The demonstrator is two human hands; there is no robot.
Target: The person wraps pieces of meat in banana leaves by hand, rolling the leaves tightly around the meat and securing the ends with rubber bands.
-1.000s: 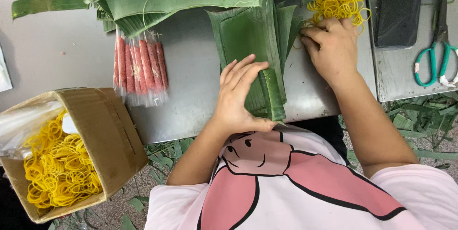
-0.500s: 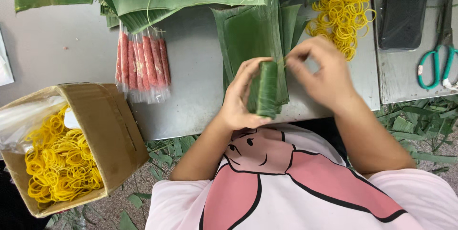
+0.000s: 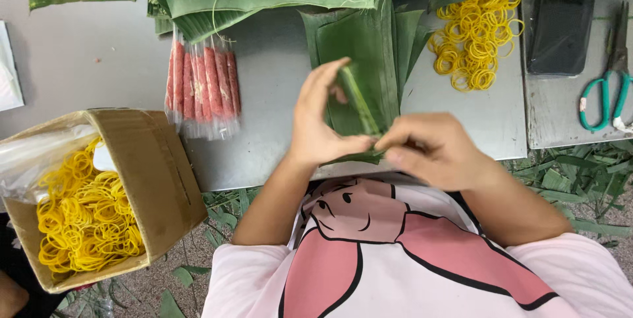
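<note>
Head view, left hand: the left hand (image 3: 320, 120) stands upright on the metal table (image 3: 277, 94), fingers together, thumb and fingers closed on the leaf-wrapped roll (image 3: 356, 100).
Head view, right hand: the right hand (image 3: 428, 146) is just beside it, fingertips pinched at the roll's near end; whether a band sits between them I cannot tell, the hand being blurred.
Roll: held tilted just above the flat banana leaves (image 3: 369, 34), in front of the chest.
Step in hand: by the look of it, closing the wrap.
Next move calls for: likely a firm hold so the leaf does not spring open.
Around: loose yellow rubber bands (image 3: 478, 28), scissors (image 3: 606, 87), dark phone (image 3: 560, 24), packed red sausages (image 3: 204, 87), cardboard box (image 3: 158, 179) of bands.
</note>
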